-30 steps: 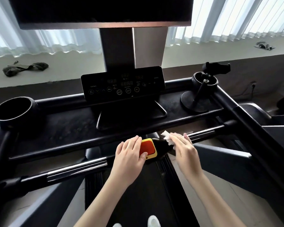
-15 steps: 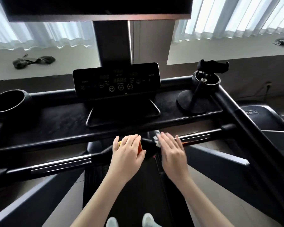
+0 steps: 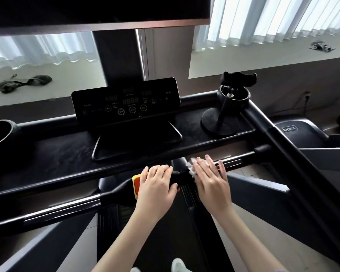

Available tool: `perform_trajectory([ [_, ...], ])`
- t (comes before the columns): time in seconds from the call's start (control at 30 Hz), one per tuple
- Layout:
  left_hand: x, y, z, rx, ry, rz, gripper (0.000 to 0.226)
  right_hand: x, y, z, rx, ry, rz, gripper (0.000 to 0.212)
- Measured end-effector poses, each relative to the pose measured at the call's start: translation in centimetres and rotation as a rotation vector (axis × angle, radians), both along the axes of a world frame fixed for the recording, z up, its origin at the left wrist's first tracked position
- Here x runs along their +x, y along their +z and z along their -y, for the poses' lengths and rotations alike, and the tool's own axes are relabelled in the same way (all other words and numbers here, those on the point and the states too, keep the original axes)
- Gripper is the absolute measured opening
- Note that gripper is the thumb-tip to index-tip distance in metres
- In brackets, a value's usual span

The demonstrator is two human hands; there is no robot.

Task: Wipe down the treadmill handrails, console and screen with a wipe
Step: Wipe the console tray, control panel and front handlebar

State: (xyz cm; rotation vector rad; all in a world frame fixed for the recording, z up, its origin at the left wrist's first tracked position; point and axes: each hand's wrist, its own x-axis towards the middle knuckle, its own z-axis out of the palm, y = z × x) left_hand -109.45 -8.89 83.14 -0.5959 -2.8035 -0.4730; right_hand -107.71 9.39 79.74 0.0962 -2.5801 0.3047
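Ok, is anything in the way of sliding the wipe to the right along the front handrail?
Nothing visible does. The right hand presses the wipe on the front handrail, and the rail to its right lies bare. The left hand rests over the red button, on the other side.

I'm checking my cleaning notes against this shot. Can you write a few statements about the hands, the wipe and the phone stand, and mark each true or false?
1. The right hand presses a white wipe onto the front handrail. True.
2. The left hand holds the wipe. False: it rests on the red and yellow button.
3. A phone stand stands at the right end of the tray. True.
4. A phone sits in the stand's clamp. False: the clamp is empty.
5. A hand is wiping the control panel. False: neither hand touches it.
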Motion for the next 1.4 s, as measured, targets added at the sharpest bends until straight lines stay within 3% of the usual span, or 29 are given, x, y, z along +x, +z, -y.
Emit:
perform_trajectory([
  [0.13, 0.0, -0.1, 0.1, 0.003, -0.005, 0.0, 0.047, -0.9, 0.6, 0.8, -0.152, -0.119, 0.036, 0.042],
  [0.3, -0.1, 0.2, 0.2, 0.002, -0.015, 0.003, 0.046, -0.4, 0.3, 0.6, -0.12, 0.088, 0.012, 0.04],
  [0.5, -0.1, 0.2, 0.1, -0.009, -0.016, 0.009, 0.046, -0.7, 0.3, 0.3, -0.207, -0.057, 0.015, 0.041],
  [0.63, -0.1, 0.3, 0.0, -0.024, -0.019, 0.015, 0.045, -0.2, 0.3, 0.5, -0.121, 0.089, 0.019, 0.042],
  [0.8, -0.3, 0.6, 0.1, -0.053, -0.029, 0.023, 0.044, -0.7, 0.5, -0.8, -0.176, -0.079, 0.051, 0.042],
  [0.97, -0.3, 1.3, -0.5, -0.088, -0.047, 0.14, 0.052, -0.2, 0.0, -1.5, -0.075, 0.022, 0.028, 0.041],
  [1.13, 0.0, 1.4, -1.5, -0.105, -0.086, 0.18, 0.057, -1.1, 0.5, -2.8, -0.184, -0.192, 0.008, 0.043],
  [1.3, 0.0, 1.7, -2.1, -0.099, -0.045, 0.188, 0.052, -0.5, -0.3, -2.8, -0.089, 0.02, 0.017, 0.042],
  [1.4, 0.0, 2.0, -2.3, -0.113, -0.029, 0.206, 0.052, -1.1, -0.1, -5.2, -0.118, -0.076, -0.011, 0.042],
])
